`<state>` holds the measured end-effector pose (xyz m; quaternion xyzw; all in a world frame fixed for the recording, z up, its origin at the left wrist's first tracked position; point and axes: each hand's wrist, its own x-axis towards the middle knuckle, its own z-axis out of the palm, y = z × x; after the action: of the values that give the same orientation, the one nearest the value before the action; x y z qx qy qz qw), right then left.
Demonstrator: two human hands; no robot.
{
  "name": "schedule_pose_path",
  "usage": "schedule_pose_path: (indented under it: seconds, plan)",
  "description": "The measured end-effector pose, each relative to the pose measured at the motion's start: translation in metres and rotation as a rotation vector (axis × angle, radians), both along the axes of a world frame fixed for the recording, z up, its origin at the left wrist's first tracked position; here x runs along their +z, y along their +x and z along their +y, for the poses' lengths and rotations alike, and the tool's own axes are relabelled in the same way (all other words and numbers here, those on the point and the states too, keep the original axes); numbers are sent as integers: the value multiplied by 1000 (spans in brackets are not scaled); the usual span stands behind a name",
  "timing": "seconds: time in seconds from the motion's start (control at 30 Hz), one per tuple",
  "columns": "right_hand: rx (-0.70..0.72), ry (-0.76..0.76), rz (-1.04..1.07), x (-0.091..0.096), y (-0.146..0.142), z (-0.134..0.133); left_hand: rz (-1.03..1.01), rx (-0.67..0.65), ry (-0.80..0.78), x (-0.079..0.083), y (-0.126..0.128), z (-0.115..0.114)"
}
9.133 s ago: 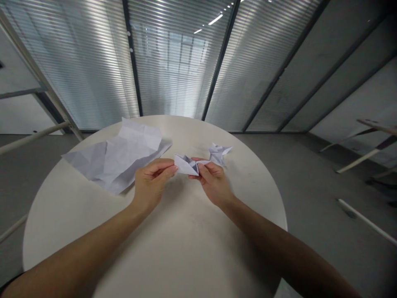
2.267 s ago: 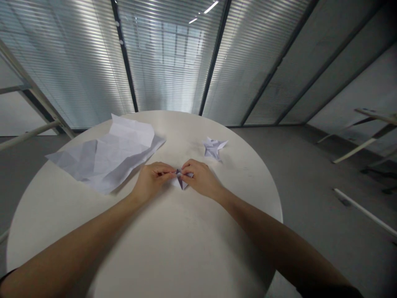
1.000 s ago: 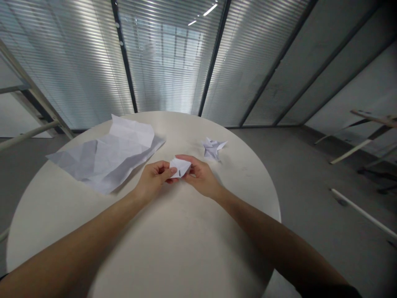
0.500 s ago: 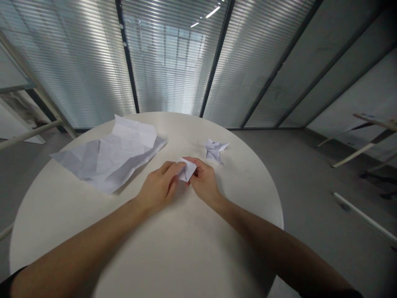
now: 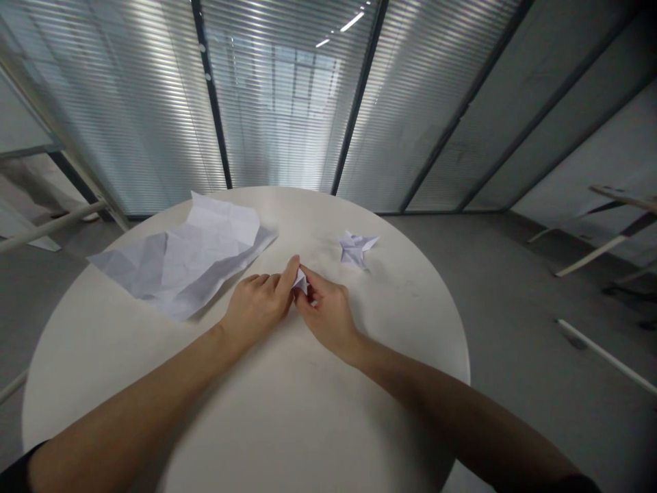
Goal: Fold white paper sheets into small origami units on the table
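Note:
A small folded white paper piece [image 5: 300, 281] is pinched between both my hands at the middle of the round white table [image 5: 287, 411]. My left hand [image 5: 259, 305] is closed, its forefinger pressed on the paper's left side. My right hand [image 5: 324, 311] is closed too, thumb and fingers gripping the paper from the right. Most of the paper is hidden behind my fingers; only a small corner shows.
A large creased white sheet [image 5: 189, 253] lies at the table's back left. A finished folded paper shape [image 5: 356, 246] lies at the back right. Glass walls with blinds [image 5: 287, 103] stand behind the table. Grey floor and pale slats [image 5: 600, 352] are to the right.
The paper was lifted and turned a second ago; both hands have since closed tighter over it and pressed it down low near the table, so less of it shows.

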<state>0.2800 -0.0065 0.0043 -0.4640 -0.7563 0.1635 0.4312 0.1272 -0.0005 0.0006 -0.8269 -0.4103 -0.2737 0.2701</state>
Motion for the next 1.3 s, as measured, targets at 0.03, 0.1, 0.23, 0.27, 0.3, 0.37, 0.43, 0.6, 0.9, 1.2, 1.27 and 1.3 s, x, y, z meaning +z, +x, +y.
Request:
schedule_pose_path:
  seconds: [0.03,0.1,0.23,0.27,0.3,0.37,0.43,0.6,0.9,1.2,1.27,1.3]
  plan:
    - [10,-8,29,-2,0,0,-12,-9,-2,1,-1,0]
    - [29,-41,106,-7,0,3,-66,-30,-51,1,-3,0]
    - [140,-189,398,-15,3,14,-448,-138,-390,3,-5,1]
    - [183,-232,484,-15,4,17,-600,-185,-520,4,-6,3]
    - [221,-271,560,-14,6,20,-753,-233,-655,5,-7,4]
    - [263,-338,662,-9,9,23,-998,-314,-894,7,-9,7]
    - [258,-394,705,-5,12,26,-1113,-387,-1051,9,-11,9]
    - [253,-422,741,-5,15,29,-1165,-357,-1072,8,-10,9]
    - [324,-322,670,-2,17,27,-1226,-486,-1035,11,-5,4]
    - [319,-389,671,2,25,29,-1215,-546,-1109,8,-8,2]
    - [306,-344,624,2,26,29,-1193,-536,-1123,8,-9,2]
    - [300,-325,592,1,26,30,-1186,-523,-1109,7,-9,3]
